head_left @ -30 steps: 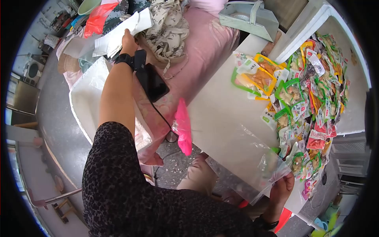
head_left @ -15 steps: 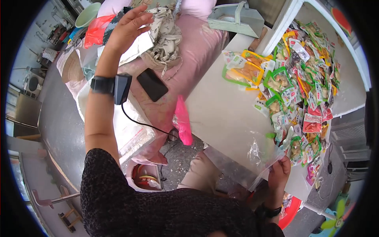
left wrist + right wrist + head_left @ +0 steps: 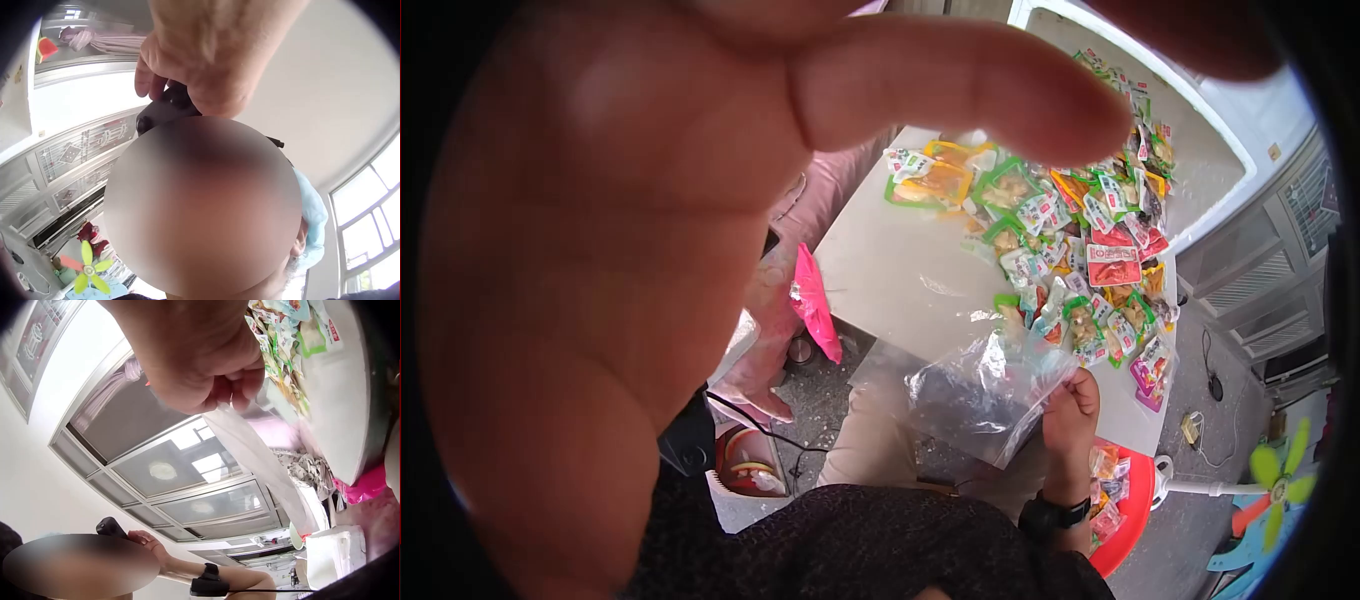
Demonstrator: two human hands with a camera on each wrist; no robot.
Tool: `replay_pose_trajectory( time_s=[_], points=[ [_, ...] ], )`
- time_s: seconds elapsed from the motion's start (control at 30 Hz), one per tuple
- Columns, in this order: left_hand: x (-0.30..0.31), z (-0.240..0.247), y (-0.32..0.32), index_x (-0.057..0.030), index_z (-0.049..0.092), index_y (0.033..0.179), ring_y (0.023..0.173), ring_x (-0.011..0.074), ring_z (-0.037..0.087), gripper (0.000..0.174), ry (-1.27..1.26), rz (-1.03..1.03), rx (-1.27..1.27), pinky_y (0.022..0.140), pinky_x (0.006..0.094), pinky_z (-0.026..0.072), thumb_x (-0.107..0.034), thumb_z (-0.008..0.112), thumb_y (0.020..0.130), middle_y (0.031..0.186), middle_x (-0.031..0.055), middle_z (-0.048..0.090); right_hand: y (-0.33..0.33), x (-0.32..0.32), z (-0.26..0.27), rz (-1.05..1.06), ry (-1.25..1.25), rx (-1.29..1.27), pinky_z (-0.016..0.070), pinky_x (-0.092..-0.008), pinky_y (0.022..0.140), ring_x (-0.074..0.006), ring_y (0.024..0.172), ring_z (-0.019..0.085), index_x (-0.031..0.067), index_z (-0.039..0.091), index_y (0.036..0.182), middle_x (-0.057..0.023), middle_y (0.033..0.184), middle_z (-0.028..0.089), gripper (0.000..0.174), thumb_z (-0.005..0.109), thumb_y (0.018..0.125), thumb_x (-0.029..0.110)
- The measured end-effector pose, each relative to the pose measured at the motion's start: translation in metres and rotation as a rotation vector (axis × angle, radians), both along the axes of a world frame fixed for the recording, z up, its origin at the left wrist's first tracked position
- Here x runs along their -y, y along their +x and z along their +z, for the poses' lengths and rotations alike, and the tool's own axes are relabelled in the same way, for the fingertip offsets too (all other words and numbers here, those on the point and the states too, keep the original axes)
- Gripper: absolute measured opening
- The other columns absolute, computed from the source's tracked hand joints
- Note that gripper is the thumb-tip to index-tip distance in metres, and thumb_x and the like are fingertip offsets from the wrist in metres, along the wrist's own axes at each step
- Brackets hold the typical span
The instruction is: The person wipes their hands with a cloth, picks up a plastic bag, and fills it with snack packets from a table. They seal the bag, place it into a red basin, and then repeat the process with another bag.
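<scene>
Left hand (image 3: 630, 200) has swung across the head view, hiding most pink bedding (image 3: 760, 355) — its grip cannot be told; right hand (image 3: 1071, 422) pinches clear bag (image 3: 965, 388) by one edge, bag spreading leftward.

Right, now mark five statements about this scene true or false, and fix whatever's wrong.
1. The right hand pinches a clear plastic bag. True.
2. Colourful packets are heaped on the table. True.
3. The red tub is empty. False: there are wrapped packets in it.
4. In the head view, the left hand covers much of the left side. True.
5. The fan has only blue blades. False: most are lime green.
</scene>
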State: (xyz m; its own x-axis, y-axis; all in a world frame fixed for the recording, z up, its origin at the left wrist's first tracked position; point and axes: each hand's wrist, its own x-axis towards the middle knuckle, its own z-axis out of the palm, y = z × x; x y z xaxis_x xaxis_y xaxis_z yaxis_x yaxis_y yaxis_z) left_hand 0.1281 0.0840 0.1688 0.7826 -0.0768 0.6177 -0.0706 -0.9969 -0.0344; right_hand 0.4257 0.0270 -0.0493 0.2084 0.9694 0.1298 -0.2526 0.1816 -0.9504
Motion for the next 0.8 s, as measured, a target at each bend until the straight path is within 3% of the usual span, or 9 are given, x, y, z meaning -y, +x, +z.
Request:
replay_pose_trajectory(
  time_s=[0.1,0.2,0.4,0.5,0.8],
  points=[
    [0.022,0.009,0.008,-0.0021,0.029,0.121,0.105,0.0328,0.041,0.055,0.042,0.047,0.022,0.088,0.0402,0.0319,-0.026,0.050,0.077,0.116,0.0201,0.039,0.005,0.014,0.005,0.009,0.041,-0.084,0.0425,-0.0262,0.066,-0.0119,0.071,0.051,0.0010,0.046,0.088,-0.0061,0.083,0.053,0.014,0.039,0.076,-0.004],
    [0.031,0.013,0.025,-0.0020,0.028,0.121,0.104,0.0328,0.041,0.055,0.062,0.064,0.061,0.088,0.0401,0.0323,-0.026,0.051,0.077,0.116,0.0204,0.039,0.002,0.029,0.020,-0.084,0.018,-0.109,0.0411,-0.0215,0.061,-0.0074,0.063,0.048,0.0011,0.046,0.081,-0.0033,0.072,0.052,0.011,0.040,0.075,-0.007],
    [0.053,0.023,0.049,-0.0018,0.028,0.121,0.103,0.0327,0.042,0.055,0.149,0.043,0.087,0.087,0.0400,0.0331,-0.025,0.051,0.077,0.115,0.0209,0.039,0.011,0.043,0.036,-0.013,0.078,-0.129,0.0429,-0.0233,0.061,-0.0077,0.063,0.048,0.0017,0.045,0.081,-0.0029,0.073,0.051,0.011,0.041,0.076,-0.007],
    [0.067,0.026,0.053,-0.0016,0.028,0.121,0.102,0.0327,0.043,0.055,0.148,0.020,0.084,0.087,0.0400,0.0335,-0.024,0.052,0.077,0.115,0.0212,0.040,0.025,0.022,0.024,0.008,0.084,-0.044,0.0415,-0.0218,0.057,-0.0074,0.062,0.047,0.0035,0.046,0.083,-0.0003,0.071,0.049,0.011,0.043,0.075,-0.004],
    [0.086,0.029,0.080,-0.0013,0.028,0.121,0.101,0.0326,0.045,0.056,0.176,-0.006,0.132,0.085,0.0398,0.0347,-0.023,0.053,0.076,0.114,0.0220,0.040,0.049,-0.087,-0.016,-0.114,-0.092,-0.219,0.0381,-0.0220,0.043,-0.0103,0.049,0.045,0.0051,0.046,0.078,-0.0032,0.061,0.048,0.007,0.047,0.072,0.001]
  ],
)
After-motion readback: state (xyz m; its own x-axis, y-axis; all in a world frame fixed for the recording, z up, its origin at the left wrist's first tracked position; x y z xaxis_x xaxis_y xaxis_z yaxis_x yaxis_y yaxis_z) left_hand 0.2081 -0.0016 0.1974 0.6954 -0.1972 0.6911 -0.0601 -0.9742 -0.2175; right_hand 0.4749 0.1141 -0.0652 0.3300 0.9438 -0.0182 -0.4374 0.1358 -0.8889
